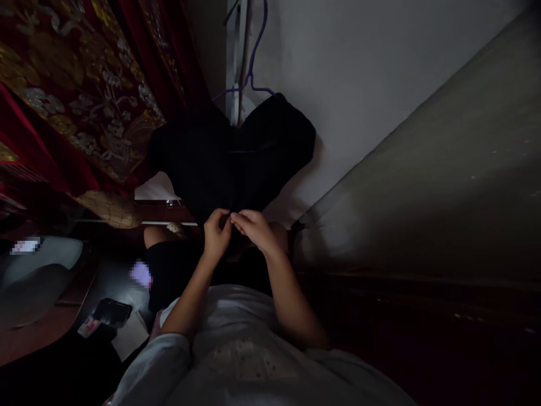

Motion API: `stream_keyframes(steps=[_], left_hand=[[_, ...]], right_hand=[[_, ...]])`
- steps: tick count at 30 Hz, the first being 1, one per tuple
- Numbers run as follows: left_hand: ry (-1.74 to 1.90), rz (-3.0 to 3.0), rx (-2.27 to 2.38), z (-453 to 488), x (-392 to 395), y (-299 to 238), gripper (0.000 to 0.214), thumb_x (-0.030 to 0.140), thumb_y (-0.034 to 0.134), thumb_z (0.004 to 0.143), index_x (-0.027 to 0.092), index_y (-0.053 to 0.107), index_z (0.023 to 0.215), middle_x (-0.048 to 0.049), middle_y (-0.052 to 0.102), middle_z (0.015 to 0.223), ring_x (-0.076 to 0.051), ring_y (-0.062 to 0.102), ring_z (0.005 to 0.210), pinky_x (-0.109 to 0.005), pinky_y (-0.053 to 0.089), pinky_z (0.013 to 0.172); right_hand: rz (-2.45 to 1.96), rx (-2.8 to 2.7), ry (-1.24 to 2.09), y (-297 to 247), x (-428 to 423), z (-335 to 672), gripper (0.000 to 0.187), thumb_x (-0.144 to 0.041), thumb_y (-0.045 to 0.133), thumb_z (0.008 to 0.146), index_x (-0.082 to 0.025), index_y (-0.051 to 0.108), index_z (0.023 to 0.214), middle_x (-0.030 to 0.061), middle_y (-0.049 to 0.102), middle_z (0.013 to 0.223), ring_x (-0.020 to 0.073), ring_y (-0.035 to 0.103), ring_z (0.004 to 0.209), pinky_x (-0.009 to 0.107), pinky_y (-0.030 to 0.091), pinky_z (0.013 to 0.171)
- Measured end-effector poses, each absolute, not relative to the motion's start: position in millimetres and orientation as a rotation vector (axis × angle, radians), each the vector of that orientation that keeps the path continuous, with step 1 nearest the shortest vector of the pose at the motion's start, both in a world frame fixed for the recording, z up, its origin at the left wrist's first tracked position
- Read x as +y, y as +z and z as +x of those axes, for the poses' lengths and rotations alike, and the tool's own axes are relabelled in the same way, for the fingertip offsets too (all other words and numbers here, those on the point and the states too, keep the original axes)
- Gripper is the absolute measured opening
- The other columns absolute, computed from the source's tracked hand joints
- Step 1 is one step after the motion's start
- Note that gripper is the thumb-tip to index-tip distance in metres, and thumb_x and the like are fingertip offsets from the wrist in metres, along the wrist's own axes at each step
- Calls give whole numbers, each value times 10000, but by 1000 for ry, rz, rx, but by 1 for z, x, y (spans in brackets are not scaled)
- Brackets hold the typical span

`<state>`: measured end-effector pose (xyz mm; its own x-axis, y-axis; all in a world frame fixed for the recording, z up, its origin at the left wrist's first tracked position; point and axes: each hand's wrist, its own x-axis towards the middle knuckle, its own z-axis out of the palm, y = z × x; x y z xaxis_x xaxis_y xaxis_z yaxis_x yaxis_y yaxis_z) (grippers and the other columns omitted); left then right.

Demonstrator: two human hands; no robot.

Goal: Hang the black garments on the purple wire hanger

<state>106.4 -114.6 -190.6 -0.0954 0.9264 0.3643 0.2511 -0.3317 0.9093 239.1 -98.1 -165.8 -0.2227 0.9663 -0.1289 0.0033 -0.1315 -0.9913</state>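
Observation:
A black garment (230, 152) hangs on a purple hanger (252, 62) against a pale wall. My left hand (216, 232) and my right hand (256, 228) meet at the garment's lower front edge. Both hands have their fingers pinched together on the dark cloth, fingertips nearly touching. Whatever small part of the garment they pinch is too dark to make out. My forearms reach up from my white shirt (236, 349).
A red and gold patterned cloth (76, 73) hangs at the left. A dark phone (112, 312) and papers lie on a surface at the lower left, beside a grey object (38, 270). A dark sloping panel (422, 186) fills the right.

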Motion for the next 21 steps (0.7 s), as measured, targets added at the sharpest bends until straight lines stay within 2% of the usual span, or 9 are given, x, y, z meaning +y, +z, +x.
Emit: stream_keyframes(steps=[5,9,12,16,21], left_hand=[[1449,1555,1270,118,-119,-192,67,186,619,882,161,674,853,-39,690,831,-177,657,809,-247,496,772],[1488,1404,1285,128,-127,-197,114,274,686,898,162,703,913,-45,701,874,-182,666,824,-247,501,750],[1539,1385,1288,128,-129,-196,167,308,697,917,163,744,985,-69,719,941,-196,678,873,-266,516,781],[1653,1457,1285,124,-129,-189,179,297,664,953,160,770,998,-81,710,955,-205,673,929,-290,517,830],[1672,1497,1275,120,-130,-187,214,315,612,998,168,768,994,-90,708,982,-213,671,961,-321,524,885]], right_hand=[[-1155,-1230,1561,-134,-97,239,313,-465,636,733,-172,584,639,-38,431,506,70,361,484,234,249,480],[-1145,-1234,1394,-111,-89,249,270,-394,620,780,-175,584,627,-27,454,503,76,378,485,241,281,496],[-1177,-1343,1372,-117,-91,260,347,-470,646,815,-166,618,652,-10,500,539,90,427,519,248,301,515],[-1242,-1486,1411,-142,-99,265,461,-603,694,774,-154,643,686,-2,546,587,96,450,541,252,315,523],[-1232,-1464,1397,-151,-96,258,466,-603,758,736,-147,666,752,7,592,622,99,479,554,245,339,521]])
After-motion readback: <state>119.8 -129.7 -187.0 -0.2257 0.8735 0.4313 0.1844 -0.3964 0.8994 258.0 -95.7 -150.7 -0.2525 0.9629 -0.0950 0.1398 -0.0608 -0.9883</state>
